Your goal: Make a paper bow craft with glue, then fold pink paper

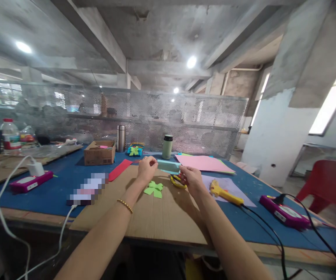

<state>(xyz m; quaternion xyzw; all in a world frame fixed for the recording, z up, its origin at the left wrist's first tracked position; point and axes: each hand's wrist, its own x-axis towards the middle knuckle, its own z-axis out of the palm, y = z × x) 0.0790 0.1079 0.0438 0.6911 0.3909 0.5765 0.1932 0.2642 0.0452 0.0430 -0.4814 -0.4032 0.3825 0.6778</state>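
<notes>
A light blue paper strip (168,167) is stretched between my two hands above the cardboard sheet (156,217). My left hand (147,168) pinches its left end, and my right hand (190,177) grips the right end. Below the strip, a green paper flower shape (154,189) lies on the cardboard. Yellow-handled scissors (178,182) rest just left of my right hand, partly hidden by it. To the left, a red paper strip (120,170) lies across the cardboard's edge.
A yellow glue gun (226,193) lies on purple paper at right, its cable trailing off the table. Behind stand a cardboard box (99,153), a steel flask (121,139) and a green bottle (167,147). Pink sheets (204,163) and purple power strips (284,212) lie on the blue tabletop.
</notes>
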